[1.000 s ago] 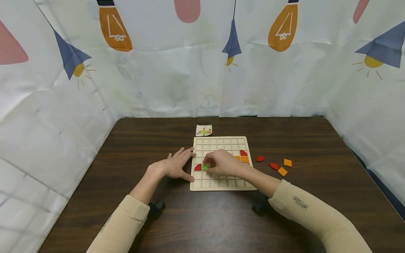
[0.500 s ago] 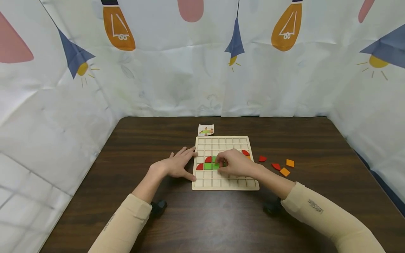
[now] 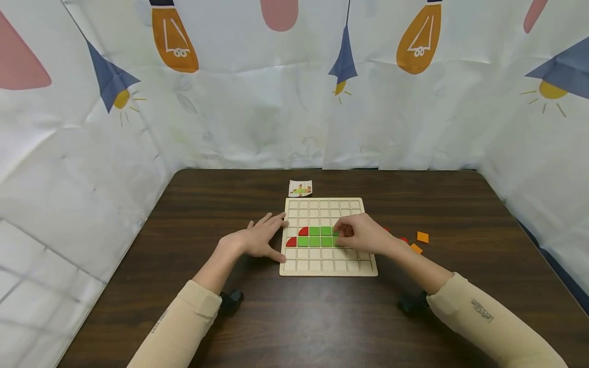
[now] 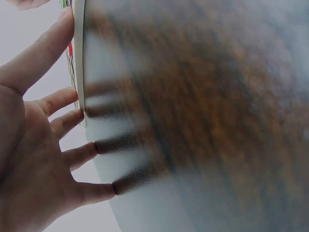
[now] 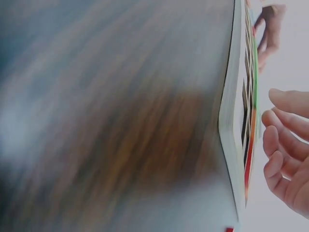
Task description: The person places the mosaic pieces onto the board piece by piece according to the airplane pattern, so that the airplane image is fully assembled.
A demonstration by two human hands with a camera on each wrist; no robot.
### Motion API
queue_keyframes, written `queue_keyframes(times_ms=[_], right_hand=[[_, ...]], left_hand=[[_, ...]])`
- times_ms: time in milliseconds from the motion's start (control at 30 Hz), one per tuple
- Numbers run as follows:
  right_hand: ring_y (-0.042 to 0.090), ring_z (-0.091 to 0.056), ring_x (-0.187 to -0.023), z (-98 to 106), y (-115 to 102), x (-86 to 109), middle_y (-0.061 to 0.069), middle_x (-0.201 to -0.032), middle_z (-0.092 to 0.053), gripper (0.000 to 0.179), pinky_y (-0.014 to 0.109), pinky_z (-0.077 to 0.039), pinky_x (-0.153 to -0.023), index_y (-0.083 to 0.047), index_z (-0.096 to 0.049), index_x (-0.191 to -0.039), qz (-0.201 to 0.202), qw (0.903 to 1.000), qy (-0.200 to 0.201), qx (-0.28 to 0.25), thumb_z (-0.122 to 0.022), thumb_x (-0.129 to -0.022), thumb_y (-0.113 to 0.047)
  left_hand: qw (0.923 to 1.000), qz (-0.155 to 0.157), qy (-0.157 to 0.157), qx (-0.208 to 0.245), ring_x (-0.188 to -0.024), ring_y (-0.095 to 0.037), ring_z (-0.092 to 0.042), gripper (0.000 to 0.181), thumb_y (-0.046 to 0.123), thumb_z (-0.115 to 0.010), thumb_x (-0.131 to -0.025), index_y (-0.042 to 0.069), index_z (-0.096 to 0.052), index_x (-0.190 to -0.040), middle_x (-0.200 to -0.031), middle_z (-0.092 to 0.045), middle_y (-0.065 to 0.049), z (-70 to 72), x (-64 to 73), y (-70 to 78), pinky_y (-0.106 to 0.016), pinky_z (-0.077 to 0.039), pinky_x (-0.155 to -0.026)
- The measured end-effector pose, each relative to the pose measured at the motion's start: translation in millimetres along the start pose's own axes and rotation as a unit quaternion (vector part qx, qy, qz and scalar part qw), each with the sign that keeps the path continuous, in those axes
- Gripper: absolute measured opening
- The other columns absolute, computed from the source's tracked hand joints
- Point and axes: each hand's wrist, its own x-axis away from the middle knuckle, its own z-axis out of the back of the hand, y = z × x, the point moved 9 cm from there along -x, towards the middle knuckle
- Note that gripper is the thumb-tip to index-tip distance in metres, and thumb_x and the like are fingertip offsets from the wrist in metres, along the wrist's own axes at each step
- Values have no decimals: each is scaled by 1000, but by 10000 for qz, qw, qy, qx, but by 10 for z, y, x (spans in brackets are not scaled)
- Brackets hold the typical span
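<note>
A pale wooden grid board (image 3: 329, 266) lies on the dark table. Two rows of green square tiles (image 3: 325, 231) sit in its cells, with red quarter-round tiles (image 3: 292, 242) at their left ends. My left hand (image 3: 254, 238) is spread along the board's left edge, thumb and some fingertips touching the rim (image 4: 80, 58) in the left wrist view. My right hand (image 3: 363, 233) is over the board's right part, fingertips at the rightmost visible green tiles, covering what lies beneath. In the right wrist view its fingers (image 5: 285, 166) bend loosely beside the tiles, with nothing seen between them.
A small pattern card (image 3: 300, 188) lies behind the board. To the right are loose orange squares (image 3: 422, 237) and red pieces (image 3: 404, 239), partly hidden by my right arm. A printed white curtain (image 3: 257, 117) hangs behind the table.
My right hand has moved rightward along the green tiles, uncovering the left ones and hiding the orange tiles on the board. The left hand stays at the board's edge.
</note>
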Motion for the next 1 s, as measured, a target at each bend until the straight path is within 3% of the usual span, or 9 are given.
queue_keyframes(times_ms=[633,1000], right_hand=[[14,-62,-80,479,432,372,-3,-91,-68,21,34,-54,-71,-3,-72,-113,-621,9971,441,31,-74,-97,-16],[18,-66,-85,699,758,689,0,-94,-70,26,38,-54,-75,-6,-72,-116,-1213,9900,704,-155,-71,-100,-26]], left_hand=[[10000,20,8,-55,-156,-39,-2,94,48,-82,-86,11,-35,-159,-171,-9,-9,-9,-12,19,-74,-7,-115],[10000,44,13,-68,-156,-38,-2,95,49,-82,-86,12,-34,-160,-172,-9,-8,-1,-7,2,-73,-7,-115]])
